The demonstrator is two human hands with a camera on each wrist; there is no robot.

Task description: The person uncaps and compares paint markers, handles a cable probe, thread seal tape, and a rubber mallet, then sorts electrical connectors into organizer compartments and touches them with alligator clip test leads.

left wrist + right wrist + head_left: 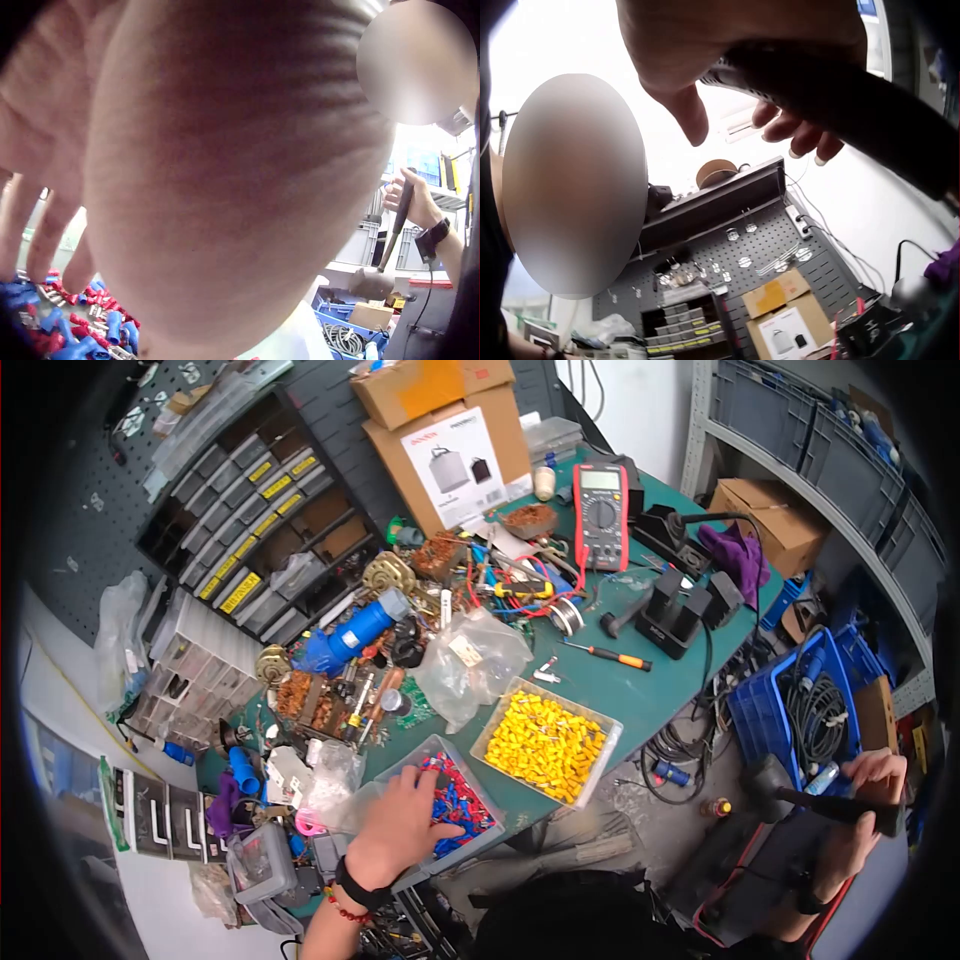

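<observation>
My left hand (395,825) reaches over a clear plastic bin (492,830) of red and blue crimp terminals (458,792). Its fingers are spread and rest on the terminals on the bin's left side. In the left wrist view, the fingers (41,236) point down at the loose terminals (90,322). Off to the right, away from the bench, my right hand (846,850) holds a mallet (768,788) by its black handle. The mallet's head hangs lower than the grip in the left wrist view. From the right wrist, only the dark handle (840,105) shows across the palm.
Beside the bin stands a second tub (608,745) of yellow terminals. A screwdriver (610,655), a multimeter (602,515), a black charger (675,615) and scrap parts crowd the green bench (640,700). A blue crate (745,715) with coiled cable sits at the right.
</observation>
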